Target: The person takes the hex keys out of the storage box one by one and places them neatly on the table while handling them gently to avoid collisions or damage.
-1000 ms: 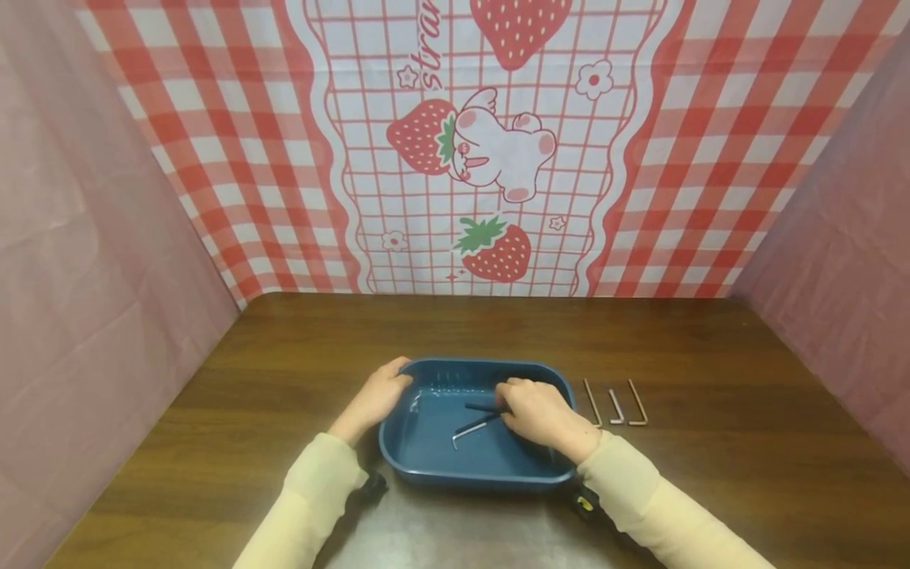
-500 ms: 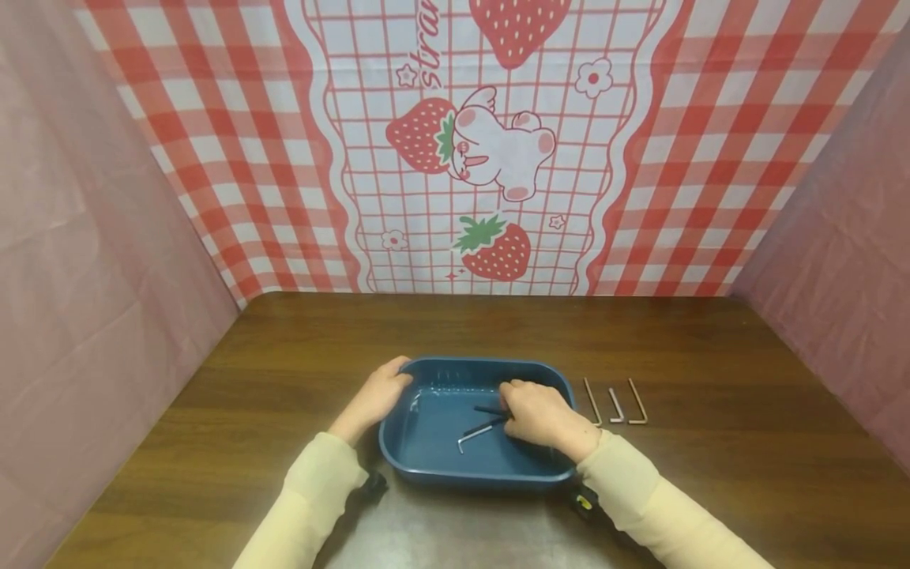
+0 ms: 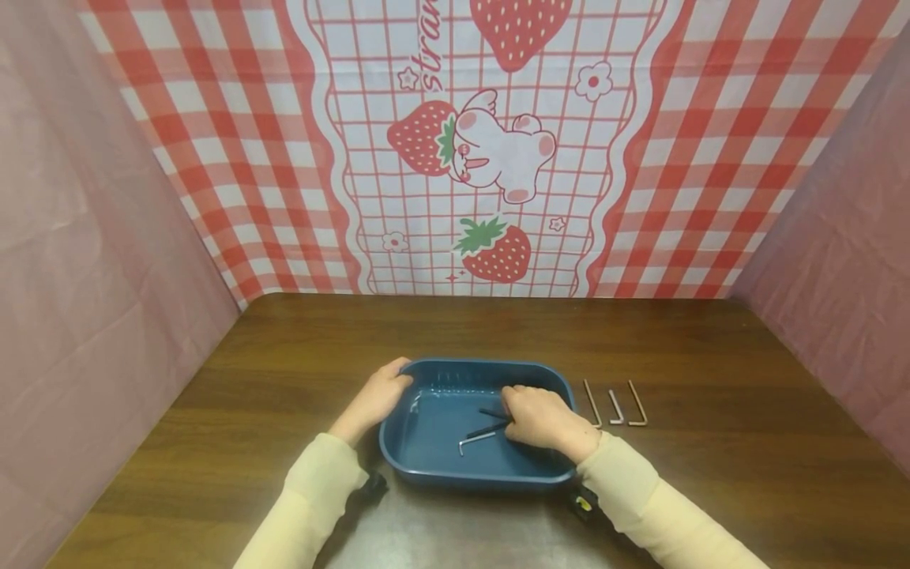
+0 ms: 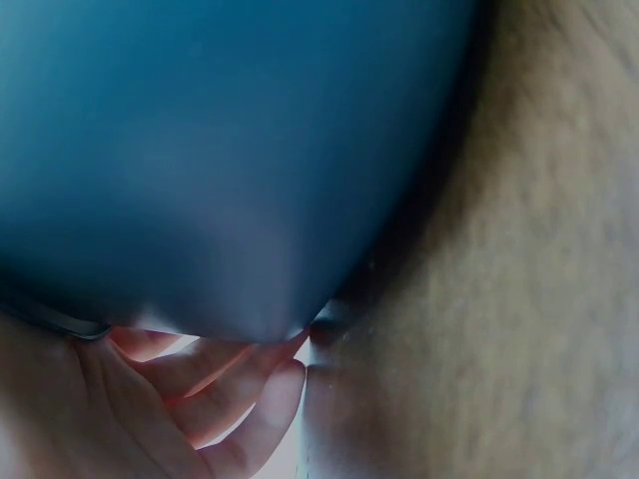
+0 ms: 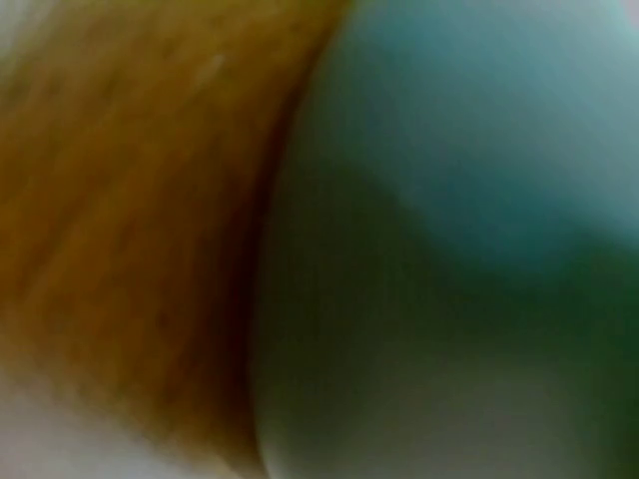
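A blue rectangular basin (image 3: 434, 454) stands on the table. My left hand (image 3: 377, 399) grips its left rim, thumb on top; in the left wrist view its fingers (image 4: 225, 389) reach along the outer wall. Inside the basin, at its right side, my right hand (image 3: 543, 417) holds black hex keys with curled fingers. One dark rod (image 3: 490, 427) and another black rod (image 3: 493, 412) stick out to the left of the fingers; their other ends are hidden in the hand. Beside the lower rod lies a silver hex key (image 3: 476, 439). The right wrist view is blurred and shows only the basin wall (image 5: 449, 249).
To the right of the basin, three L-shaped hex keys lie in a row on the wooden table: a long brass one (image 3: 592, 401), a short silver one (image 3: 614, 405) and another brass one (image 3: 638, 403). A checked strawberry cloth (image 3: 498, 174) hangs behind.
My right hand has shifted slightly right and nearer inside the basin, and the black hex keys have moved with it. The silver hex key has also slid a little right. My left hand stays put.
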### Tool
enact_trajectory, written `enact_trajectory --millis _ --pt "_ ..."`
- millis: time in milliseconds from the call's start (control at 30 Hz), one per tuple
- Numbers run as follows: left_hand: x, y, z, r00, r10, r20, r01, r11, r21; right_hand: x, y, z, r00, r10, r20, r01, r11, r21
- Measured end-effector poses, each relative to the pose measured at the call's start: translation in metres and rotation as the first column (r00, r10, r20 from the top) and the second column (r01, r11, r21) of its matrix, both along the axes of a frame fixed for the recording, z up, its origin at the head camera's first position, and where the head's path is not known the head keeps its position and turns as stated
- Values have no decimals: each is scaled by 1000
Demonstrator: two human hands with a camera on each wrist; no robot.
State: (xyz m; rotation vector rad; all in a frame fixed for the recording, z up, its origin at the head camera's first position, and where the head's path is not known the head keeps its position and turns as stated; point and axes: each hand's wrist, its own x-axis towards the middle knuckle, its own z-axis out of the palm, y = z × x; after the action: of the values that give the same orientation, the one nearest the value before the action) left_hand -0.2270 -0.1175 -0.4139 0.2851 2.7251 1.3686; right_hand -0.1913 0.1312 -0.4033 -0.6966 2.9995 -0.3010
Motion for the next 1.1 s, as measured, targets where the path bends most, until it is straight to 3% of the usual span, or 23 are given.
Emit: enact_trajectory --millis 800,1100 --pt "-1 0 1 1000 0 2 0 1000 0 -1 -1 0 999 -4 38 3 1000 24" --pt "-2 -1 0 1000 -1 4 1 1000 -1 2 -1 4 1000 8 -5 -8 1000 27"
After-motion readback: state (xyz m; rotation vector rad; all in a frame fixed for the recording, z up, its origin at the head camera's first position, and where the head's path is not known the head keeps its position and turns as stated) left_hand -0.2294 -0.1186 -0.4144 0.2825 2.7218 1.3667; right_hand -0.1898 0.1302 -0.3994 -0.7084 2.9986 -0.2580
